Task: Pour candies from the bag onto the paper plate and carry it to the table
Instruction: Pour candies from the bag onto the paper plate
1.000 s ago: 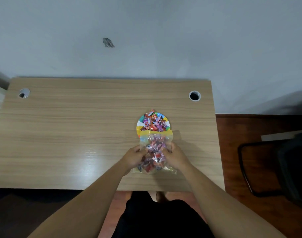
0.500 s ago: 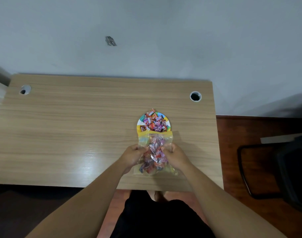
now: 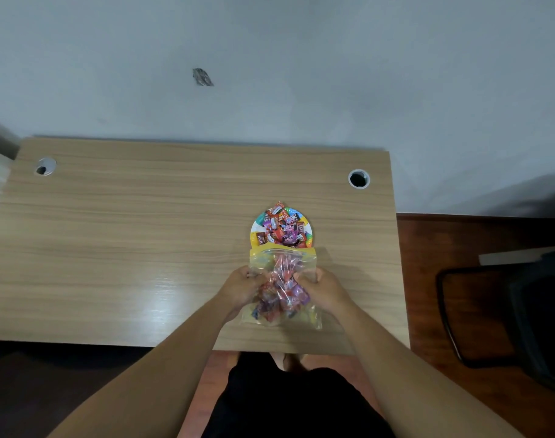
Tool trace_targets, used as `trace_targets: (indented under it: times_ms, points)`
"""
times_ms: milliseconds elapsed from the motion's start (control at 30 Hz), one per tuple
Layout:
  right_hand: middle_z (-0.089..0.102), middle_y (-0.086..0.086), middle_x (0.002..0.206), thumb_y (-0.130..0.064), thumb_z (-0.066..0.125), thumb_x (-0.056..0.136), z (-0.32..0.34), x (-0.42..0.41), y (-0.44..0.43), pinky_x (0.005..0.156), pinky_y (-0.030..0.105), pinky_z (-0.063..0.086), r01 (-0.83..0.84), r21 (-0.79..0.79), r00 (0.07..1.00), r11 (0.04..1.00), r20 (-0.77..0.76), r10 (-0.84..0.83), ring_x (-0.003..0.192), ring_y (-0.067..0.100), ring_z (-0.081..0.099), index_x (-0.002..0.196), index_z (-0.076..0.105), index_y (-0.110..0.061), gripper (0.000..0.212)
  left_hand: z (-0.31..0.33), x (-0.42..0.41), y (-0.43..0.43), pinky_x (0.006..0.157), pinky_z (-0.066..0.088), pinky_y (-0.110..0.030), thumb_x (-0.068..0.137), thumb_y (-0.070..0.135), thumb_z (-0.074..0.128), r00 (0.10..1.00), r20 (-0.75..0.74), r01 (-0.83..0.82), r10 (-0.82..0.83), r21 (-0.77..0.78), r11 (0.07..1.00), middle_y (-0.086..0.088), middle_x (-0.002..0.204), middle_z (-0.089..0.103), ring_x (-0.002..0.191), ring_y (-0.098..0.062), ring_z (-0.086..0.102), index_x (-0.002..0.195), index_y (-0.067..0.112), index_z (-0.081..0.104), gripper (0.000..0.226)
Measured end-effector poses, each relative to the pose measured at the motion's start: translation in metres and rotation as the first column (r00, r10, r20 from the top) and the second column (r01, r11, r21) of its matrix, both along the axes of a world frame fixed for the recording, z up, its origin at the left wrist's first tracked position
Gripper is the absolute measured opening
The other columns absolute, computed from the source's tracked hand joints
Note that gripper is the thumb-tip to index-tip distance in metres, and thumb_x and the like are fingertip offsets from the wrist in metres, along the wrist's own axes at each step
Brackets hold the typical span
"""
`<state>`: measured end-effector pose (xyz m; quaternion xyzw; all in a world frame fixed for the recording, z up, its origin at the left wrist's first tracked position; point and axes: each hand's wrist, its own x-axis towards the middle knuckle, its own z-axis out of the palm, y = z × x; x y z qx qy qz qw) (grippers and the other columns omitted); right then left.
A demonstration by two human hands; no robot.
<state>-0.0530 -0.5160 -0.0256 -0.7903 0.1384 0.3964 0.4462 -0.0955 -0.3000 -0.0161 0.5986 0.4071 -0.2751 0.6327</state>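
1. Currently, the left hand is clamped on the left side of the bag, pinching the clear film at mid-height.
2. The bag lies tilted over the desk, mouth pointing away from the person and overlapping the near rim of the plate. Part of the candies is already heaped on the plate; a good share remains in the bag.
3. The right hand is closed on the right side of the bag, level with the left.
4. Recommended procedure for the pour: raise the closed bottom of the bag higher than the mouth, and keep the mouth over the plate centre, not the rim.
5. Squeeze from the bottom toward the mouth in short strokes; a sudden release would likely overshoot the small plate.
6. Caution: the plate looks light. Avoid pushing it with the bag mouth.
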Motion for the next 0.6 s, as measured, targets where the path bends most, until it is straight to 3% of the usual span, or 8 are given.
trace_targets:
  times_ms: [100, 233, 300, 367, 467, 600]
  points:
    - [0.082, 0.003, 0.122, -0.040, 0.076, 0.101, 0.004, 0.000, -0.001, 0.104, 0.039, 0.059, 0.009, 0.007, 1.000, 1.000, 0.005, -0.009, 0.111, 0.024, 0.077, 0.125, 0.076, -0.014, 0.035, 0.001, 0.000, -0.001, 0.096, 0.060, -0.043, 0.096, 0.022, 0.081, 1.000, 0.001, -0.001, 0.001, 0.006, 1.000, -0.009, 0.120, 0.078, 0.109, -0.023, 0.073, 0.123, 0.003, 0.070, 0.035]
    - [0.077, -0.004, 0.125, -0.044, 0.074, 0.102, 0.011, 0.000, -0.004, 0.089, 0.028, 0.053, -0.024, 0.019, 1.000, 1.000, 0.009, 0.024, 0.113, 0.018, 0.073, 0.131, 0.075, -0.020, 0.038, 0.007, 0.001, -0.003, 0.075, 0.060, -0.032, 0.098, 0.016, 0.078, 1.000, 0.015, 0.020, -0.020, -0.001, 1.000, -0.009, 0.110, 0.080, 0.096, -0.019, 0.074, 0.116, 0.007, 0.072, 0.021]
    - [0.077, -0.004, 0.126, -0.044, 0.072, 0.103, 0.011, 0.000, -0.005, 0.082, 0.023, 0.049, -0.041, 0.015, 0.999, 0.999, 0.033, 0.040, 0.112, 0.015, 0.071, 0.134, 0.075, -0.020, 0.039, 0.006, 0.001, -0.002, 0.090, 0.062, -0.040, 0.096, 0.015, 0.079, 1.000, 0.021, 0.017, -0.017, -0.003, 1.000, -0.010, 0.113, 0.082, 0.105, -0.026, 0.076, 0.111, 0.011, 0.076, 0.015]
    - [0.078, -0.001, 0.130, -0.042, 0.073, 0.103, 0.010, -0.001, -0.005, 0.087, 0.024, 0.050, -0.026, 0.026, 0.999, 0.999, 0.038, 0.025, 0.116, 0.017, 0.072, 0.134, 0.076, -0.020, 0.038, 0.010, 0.001, 0.000, 0.104, 0.058, -0.048, 0.094, 0.016, 0.082, 1.000, 0.018, 0.018, -0.018, -0.010, 1.000, -0.011, 0.116, 0.083, 0.112, -0.029, 0.075, 0.111, 0.012, 0.078, 0.018]
    - [0.079, 0.003, 0.132, -0.039, 0.073, 0.103, 0.009, -0.001, -0.005, 0.094, 0.026, 0.050, -0.021, 0.031, 0.999, 0.999, 0.038, 0.020, 0.120, 0.020, 0.074, 0.133, 0.076, -0.018, 0.037, 0.009, 0.000, 0.001, 0.096, 0.058, -0.043, 0.093, 0.015, 0.083, 1.000, 0.020, 0.017, -0.017, -0.003, 1.000, -0.007, 0.107, 0.082, 0.103, -0.026, 0.074, 0.111, 0.012, 0.078, 0.019]
    - [0.080, 0.005, 0.130, -0.040, 0.073, 0.103, 0.009, 0.000, -0.007, 0.091, 0.025, 0.054, -0.025, 0.044, 0.999, 0.999, 0.045, 0.023, 0.118, 0.021, 0.075, 0.132, 0.077, -0.019, 0.036, 0.011, -0.002, 0.003, 0.089, 0.059, -0.041, 0.094, 0.014, 0.081, 1.000, 0.015, 0.008, -0.007, -0.033, 0.999, -0.004, 0.098, 0.082, 0.094, -0.024, 0.072, 0.111, 0.013, 0.080, 0.017]
